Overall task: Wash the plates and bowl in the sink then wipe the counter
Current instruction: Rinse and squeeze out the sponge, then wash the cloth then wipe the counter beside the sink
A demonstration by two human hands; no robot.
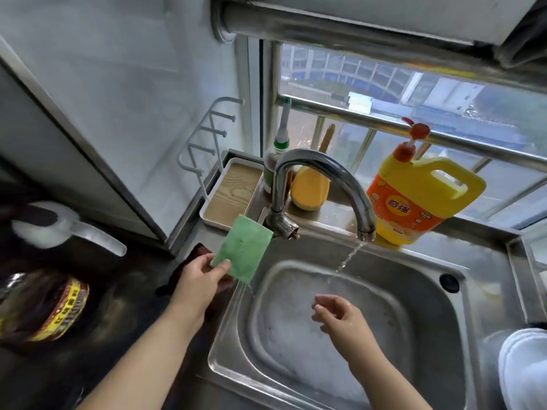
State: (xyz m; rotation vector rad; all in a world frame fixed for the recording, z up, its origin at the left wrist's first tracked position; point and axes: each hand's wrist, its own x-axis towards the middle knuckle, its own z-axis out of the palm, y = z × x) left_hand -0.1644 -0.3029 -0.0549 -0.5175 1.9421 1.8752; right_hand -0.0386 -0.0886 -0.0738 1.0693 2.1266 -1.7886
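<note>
left hand [201,272] pinching green cloth [242,252] beside faucet [319,184], right hand [337,313] loose, empty, over sink [444,335]

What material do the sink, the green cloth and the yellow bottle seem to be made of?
Sink: probably stainless steel, brushed grey with dull reflections.
Green cloth, pinched by the left hand: thin and flat, likely a fibre scouring sheet.
Yellow bottle: glossy moulded plastic with a handle.
</note>
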